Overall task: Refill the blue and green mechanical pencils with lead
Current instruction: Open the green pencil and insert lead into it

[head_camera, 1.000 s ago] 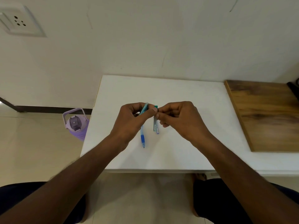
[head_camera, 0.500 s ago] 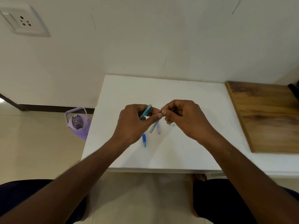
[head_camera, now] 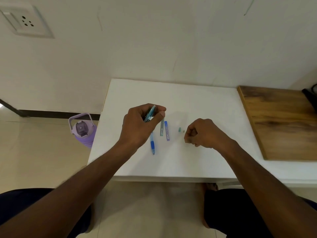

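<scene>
My left hand grips the green mechanical pencil, held tilted above the white table. Below that hand lies the blue mechanical pencil, its upper part hidden by my fingers. Two slim lead cases lie side by side just right of it: a grey-green lead case and a blue lead case. A small green cap and a tiny pale eraser piece rest on the table. My right hand hovers low just right of them, fingers curled, with nothing visible in it.
A wooden board covers the table's right side, with a dark object at its far corner. A purple water bottle stands on the floor left of the table. My knees are below the table's front edge.
My right hand has pulled away from the green pencil's end, moving right and down. The small green cap now lies on the table. My left hand still holds the pencil.
</scene>
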